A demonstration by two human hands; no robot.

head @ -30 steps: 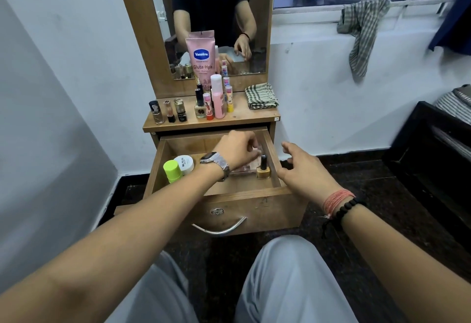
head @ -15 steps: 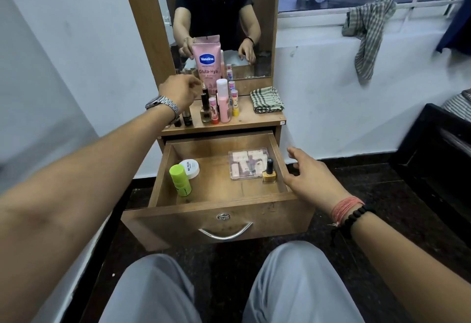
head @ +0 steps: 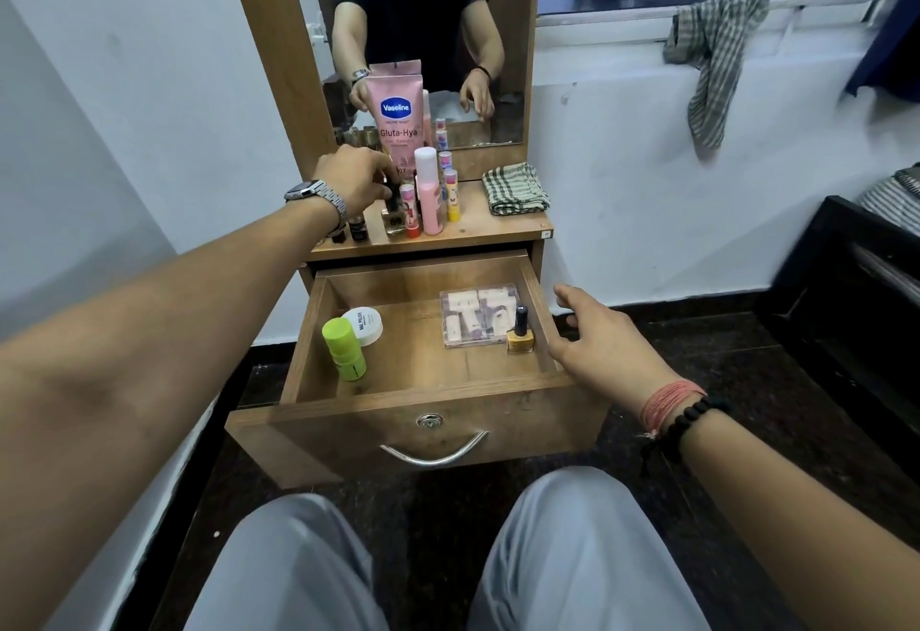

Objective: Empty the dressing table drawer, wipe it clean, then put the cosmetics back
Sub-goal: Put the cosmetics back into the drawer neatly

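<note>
Four cosmetics left in the open drawer [head: 503, 411]: green stick [head: 343, 349] and white nail-polish jar [head: 367, 326] below the left hand [head: 356, 182]; clear compartment case [head: 477, 316] and yellow nail-polish bottle [head: 520, 334] just left of the right hand [head: 605, 346]. Emptying judged well advanced but unfinished; wiping and refilling not begun. Left hand reached over the tabletop [head: 498, 227], fingers curled down around the dark cap of a small square bottle [head: 396, 214], apparently pinching it; contact partly hidden by the hand. Beyond and right of that hand, already standing on the top: pink Vaseline tube [head: 396, 117], pink pump bottle [head: 429, 192], several lip balms [head: 452, 200], small dark bottles partly hidden under the wrist. Folded checked cloth [head: 515, 188] further right on the same top, ready for wiping. Right hand hovered at the drawer's right wall, fingers loosely spread, holding nothing, nearest the yellow bottle.
</note>
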